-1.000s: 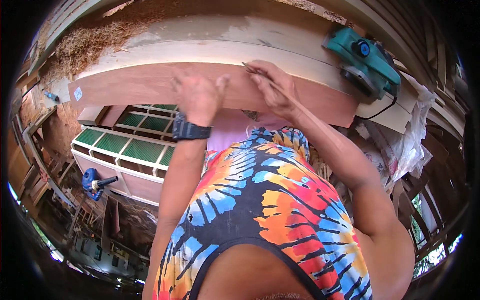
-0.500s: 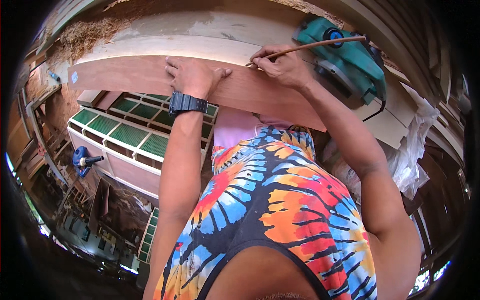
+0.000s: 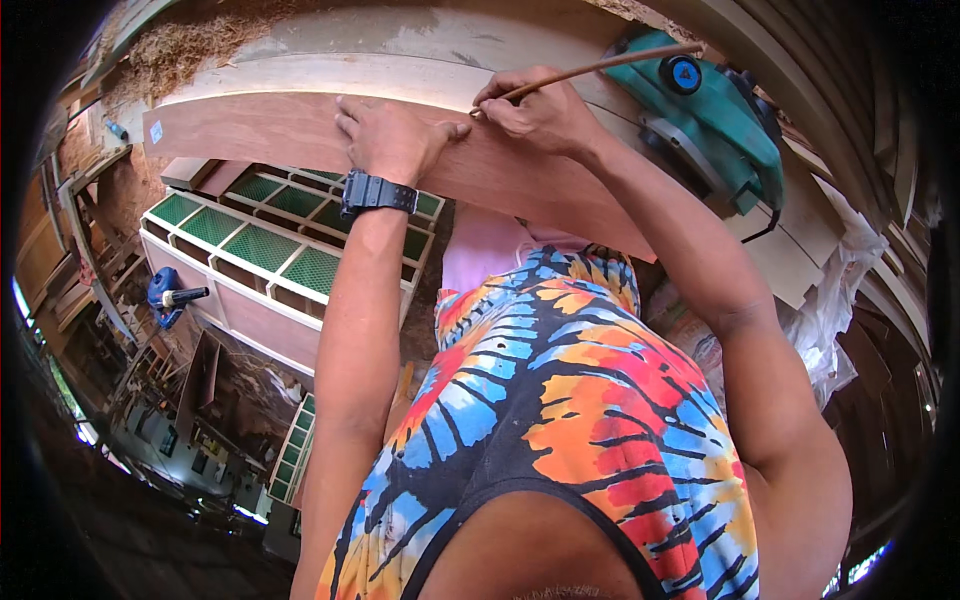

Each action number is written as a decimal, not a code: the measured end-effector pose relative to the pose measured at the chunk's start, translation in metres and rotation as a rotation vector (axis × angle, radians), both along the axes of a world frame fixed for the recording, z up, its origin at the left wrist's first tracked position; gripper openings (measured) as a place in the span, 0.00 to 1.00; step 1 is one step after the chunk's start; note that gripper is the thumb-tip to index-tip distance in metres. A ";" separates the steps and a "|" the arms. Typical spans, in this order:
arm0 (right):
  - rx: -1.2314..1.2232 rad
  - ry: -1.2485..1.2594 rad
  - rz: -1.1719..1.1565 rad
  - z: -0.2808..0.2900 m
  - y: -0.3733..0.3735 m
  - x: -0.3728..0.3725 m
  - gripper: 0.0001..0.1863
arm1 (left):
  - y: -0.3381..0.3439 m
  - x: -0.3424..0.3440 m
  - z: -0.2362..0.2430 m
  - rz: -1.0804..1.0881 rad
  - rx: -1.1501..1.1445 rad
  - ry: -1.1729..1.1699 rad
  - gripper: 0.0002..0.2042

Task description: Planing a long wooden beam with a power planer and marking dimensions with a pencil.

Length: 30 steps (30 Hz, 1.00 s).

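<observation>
A long reddish-brown plywood strip lies across a pale board in front of me. My left hand, with a black watch on the wrist, rests on the strip. Its fingers are apart near the far edge, and the thumb points right. In my right hand is a slim brown pencil, pinched near its lower end and slanting up to the right. The pencil's tip meets the strip's far edge, close beside my left thumb.
A green electric planer stands on the boards to the right. Wood shavings are heaped at the far left. Below the strip on the left are a white frame with green mesh and a blue power tool. Clear plastic sheeting hangs at right.
My right hand has drawn the pencil tip leftward along the strip's far edge, closer to my left thumb. The left hand stays on the strip; the whole view has shifted slightly.
</observation>
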State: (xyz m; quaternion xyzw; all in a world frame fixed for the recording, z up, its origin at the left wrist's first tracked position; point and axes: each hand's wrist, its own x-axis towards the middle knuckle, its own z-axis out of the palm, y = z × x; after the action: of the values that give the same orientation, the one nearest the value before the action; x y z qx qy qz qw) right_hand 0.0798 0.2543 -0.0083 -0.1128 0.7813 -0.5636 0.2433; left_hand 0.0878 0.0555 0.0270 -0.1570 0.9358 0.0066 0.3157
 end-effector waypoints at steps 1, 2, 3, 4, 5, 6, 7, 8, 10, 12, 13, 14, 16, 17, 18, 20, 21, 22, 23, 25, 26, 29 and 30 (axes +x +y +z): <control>0.034 -0.030 0.023 0.000 0.001 0.000 0.13 | -0.001 0.000 0.001 -0.009 0.006 -0.016 0.58; 0.022 -0.012 0.027 0.002 0.006 0.002 0.13 | 0.000 0.002 0.001 -0.019 0.012 0.001 0.58; 0.109 0.065 0.057 0.005 0.016 0.005 0.12 | 0.001 0.003 0.001 -0.013 0.022 -0.029 0.58; 0.201 0.154 0.082 0.009 0.026 0.010 0.11 | 0.001 0.004 0.001 0.005 0.016 -0.004 0.58; 0.205 0.143 0.089 0.013 0.039 0.016 0.11 | 0.002 0.005 0.001 0.016 0.010 0.032 0.58; 0.226 0.125 0.072 0.020 0.054 0.023 0.10 | 0.003 0.006 0.001 0.023 0.021 0.025 0.58; 0.221 0.120 0.047 0.024 0.070 0.030 0.09 | 0.005 0.007 0.001 0.027 0.014 0.048 0.57; 0.260 0.106 0.056 0.029 0.081 0.036 0.09 | 0.007 0.009 0.001 0.034 0.032 0.066 0.56; 0.395 0.089 0.070 0.036 0.099 0.046 0.09 | 0.011 0.012 0.003 0.050 0.022 0.099 0.55; 0.381 0.111 0.080 0.042 0.109 0.050 0.08 | 0.014 0.014 0.006 0.073 0.029 0.130 0.53; 0.377 0.123 0.084 0.041 0.106 0.049 0.07 | 0.015 0.013 0.007 0.071 0.024 0.113 0.52; 0.429 0.072 0.086 0.041 0.104 0.049 0.07 | 0.018 0.014 0.008 0.072 0.024 0.101 0.51; 0.324 0.150 0.083 0.031 0.088 0.042 0.07 | 0.018 0.013 0.009 0.062 0.011 0.101 0.49; 0.293 0.160 0.077 0.024 0.077 0.039 0.07 | 0.019 0.014 0.008 0.058 0.013 0.091 0.48; 0.255 0.180 0.067 0.020 0.070 0.037 0.07 | 0.019 0.014 0.008 0.055 0.003 0.098 0.48; 0.252 0.144 0.060 0.017 0.068 0.038 0.08 | 0.017 0.015 0.007 0.054 0.004 0.089 0.47; 0.235 0.132 0.045 0.016 0.069 0.041 0.08 | 0.018 0.016 0.006 0.061 0.015 0.075 0.47; 0.241 0.128 0.051 0.019 0.076 0.045 0.08 | 0.018 0.016 0.005 0.058 0.003 0.088 0.46; 0.295 0.128 0.062 0.027 0.090 0.050 0.09 | 0.018 0.017 0.005 0.059 -0.001 0.099 0.46; 0.355 0.130 0.075 0.040 0.116 0.060 0.09 | 0.018 0.017 0.004 0.067 -0.005 0.099 0.46; 0.493 0.135 0.122 0.045 0.126 0.064 0.09 | 0.019 0.017 0.004 0.071 -0.002 0.105 0.46; 0.596 0.116 0.078 0.053 0.139 0.077 0.07 | 0.019 0.018 0.003 0.079 0.028 0.109 0.46; 0.565 0.098 -0.004 0.053 0.139 0.078 0.07 | 0.019 0.019 0.003 0.090 0.027 0.109 0.46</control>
State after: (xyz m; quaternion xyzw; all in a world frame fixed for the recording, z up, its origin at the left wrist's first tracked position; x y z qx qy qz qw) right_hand 0.1573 0.3935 0.0448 -0.0658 0.9185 -0.3178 0.2260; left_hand 0.1066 0.0749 0.0304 -0.1942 0.9433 0.0419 0.2657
